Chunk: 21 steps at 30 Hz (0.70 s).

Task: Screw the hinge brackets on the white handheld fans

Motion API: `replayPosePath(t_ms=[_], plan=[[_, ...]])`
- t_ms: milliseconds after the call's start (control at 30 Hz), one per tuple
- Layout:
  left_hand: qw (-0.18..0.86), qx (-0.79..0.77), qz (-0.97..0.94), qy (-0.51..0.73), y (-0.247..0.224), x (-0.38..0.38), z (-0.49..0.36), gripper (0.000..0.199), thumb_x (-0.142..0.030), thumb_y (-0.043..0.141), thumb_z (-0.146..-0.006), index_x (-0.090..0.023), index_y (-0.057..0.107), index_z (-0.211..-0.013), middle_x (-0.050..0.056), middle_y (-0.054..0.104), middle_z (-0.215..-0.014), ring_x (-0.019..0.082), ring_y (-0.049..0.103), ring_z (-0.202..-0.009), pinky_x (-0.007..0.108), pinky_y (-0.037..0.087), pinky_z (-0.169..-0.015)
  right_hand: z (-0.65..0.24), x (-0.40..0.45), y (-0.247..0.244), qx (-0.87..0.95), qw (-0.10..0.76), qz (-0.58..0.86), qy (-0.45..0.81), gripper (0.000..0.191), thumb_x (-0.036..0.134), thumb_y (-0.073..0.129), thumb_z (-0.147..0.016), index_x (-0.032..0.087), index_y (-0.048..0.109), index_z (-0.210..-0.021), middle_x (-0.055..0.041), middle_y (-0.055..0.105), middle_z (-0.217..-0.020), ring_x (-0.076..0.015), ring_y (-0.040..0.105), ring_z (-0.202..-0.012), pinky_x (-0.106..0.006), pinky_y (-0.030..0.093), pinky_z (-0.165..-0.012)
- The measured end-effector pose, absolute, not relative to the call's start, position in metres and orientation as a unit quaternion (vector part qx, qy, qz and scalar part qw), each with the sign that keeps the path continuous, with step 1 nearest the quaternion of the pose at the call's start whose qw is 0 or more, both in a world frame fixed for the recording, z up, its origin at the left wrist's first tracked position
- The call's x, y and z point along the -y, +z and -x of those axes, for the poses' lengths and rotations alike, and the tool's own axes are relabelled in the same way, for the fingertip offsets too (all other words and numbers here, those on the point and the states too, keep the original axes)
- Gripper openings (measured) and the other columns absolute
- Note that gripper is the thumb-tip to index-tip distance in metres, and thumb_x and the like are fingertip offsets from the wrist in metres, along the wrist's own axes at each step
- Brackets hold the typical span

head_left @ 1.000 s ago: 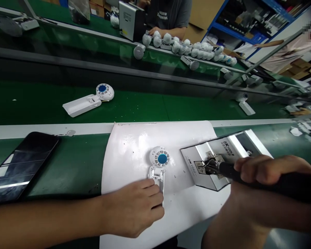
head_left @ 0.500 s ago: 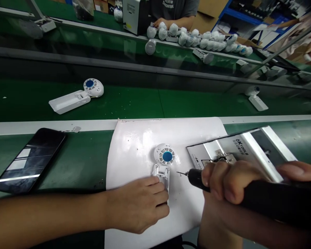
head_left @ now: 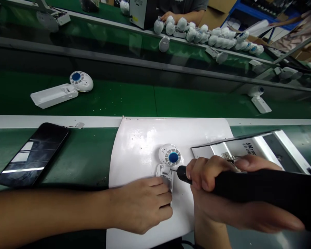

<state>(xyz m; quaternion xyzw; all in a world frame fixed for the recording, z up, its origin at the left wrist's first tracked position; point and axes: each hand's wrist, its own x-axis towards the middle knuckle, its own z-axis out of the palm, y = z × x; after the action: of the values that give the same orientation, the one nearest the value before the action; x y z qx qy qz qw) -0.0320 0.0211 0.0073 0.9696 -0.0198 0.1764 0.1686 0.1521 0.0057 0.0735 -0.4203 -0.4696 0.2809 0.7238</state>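
A white handheld fan point(head_left: 170, 154) with a round vented head and a blue centre lies on the white sheet point(head_left: 134, 145). My left hand point(head_left: 145, 204) is closed over its handle and presses it to the sheet, hiding the lower part. My right hand point(head_left: 209, 176) grips a black electric screwdriver point(head_left: 248, 186) from the right. Its thin bit points left, and the tip is at the right edge of the open hinge end of the handle. Whether the tip touches a screw, I cannot tell.
A black phone point(head_left: 32, 155) lies left of the sheet, and a silver metal machine point(head_left: 269, 148) stands at the right. Fans point(head_left: 64, 89) lie on the green conveyor point(head_left: 119, 97) ahead. Across it, a person sits behind several white fan heads point(head_left: 209, 34).
My right hand has moved the screwdriver left, bringing its bit from beside the fan to the handle's hinge end. My left hand keeps its hold. The conveyor fan at left appears farther left.
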Motion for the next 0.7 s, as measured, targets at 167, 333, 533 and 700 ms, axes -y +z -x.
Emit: replayPosePath(t_ms=[167,333,533,700], plan=[[0.169,0.02,-0.969,0.179,0.01,-0.021,0.032,0.01,-0.024,0.071,-0.102,-0.02,0.069,-0.093,0.007,0.07,-0.099,0.025,0.06,-0.094,0.039,0.05,-0.098,-0.144,-0.016,0.071,0.487,0.728,0.373,0.306,0.043,0.068,0.079,-0.093,0.029,0.063,-0.104,0.0128,0.057,-0.055,-0.0095,0.042,-0.037,-0.024,0.044,-0.041],[0.171,0.017,-0.969,0.178,0.008,-0.022,0.033,0.011,-0.025,0.07,-0.104,-0.02,0.068,-0.094,0.006,0.07,-0.1,0.024,0.06,-0.096,0.039,0.051,-0.098,-0.145,-0.021,0.063,0.509,0.72,0.347,0.319,0.038,0.065,0.074,-0.097,0.03,0.064,-0.108,0.0127,0.052,-0.056,-0.0093,0.04,-0.037,-0.025,0.043,-0.041],[0.122,-0.013,-0.972,0.202,-0.004,-0.011,0.03,0.03,-0.041,0.07,-0.108,-0.017,0.068,-0.09,0.006,0.066,-0.089,0.024,0.061,-0.088,0.04,0.055,-0.096,-0.162,-0.004,0.063,0.499,0.743,0.368,0.254,0.047,0.075,0.066,-0.097,0.032,0.065,-0.114,0.012,0.056,-0.056,-0.0128,0.044,-0.036,-0.029,0.044,-0.039],[-0.009,-0.128,-0.979,0.156,0.013,-0.065,0.045,0.025,-0.018,0.06,-0.108,-0.014,0.077,-0.09,0.011,0.072,-0.095,0.028,0.067,-0.097,0.05,0.053,-0.11,-0.188,0.048,0.076,0.413,0.774,0.476,0.063,0.046,0.048,0.075,-0.096,0.026,0.045,-0.069,0.0074,0.029,-0.057,-0.0083,0.033,-0.04,-0.032,0.043,-0.047]])
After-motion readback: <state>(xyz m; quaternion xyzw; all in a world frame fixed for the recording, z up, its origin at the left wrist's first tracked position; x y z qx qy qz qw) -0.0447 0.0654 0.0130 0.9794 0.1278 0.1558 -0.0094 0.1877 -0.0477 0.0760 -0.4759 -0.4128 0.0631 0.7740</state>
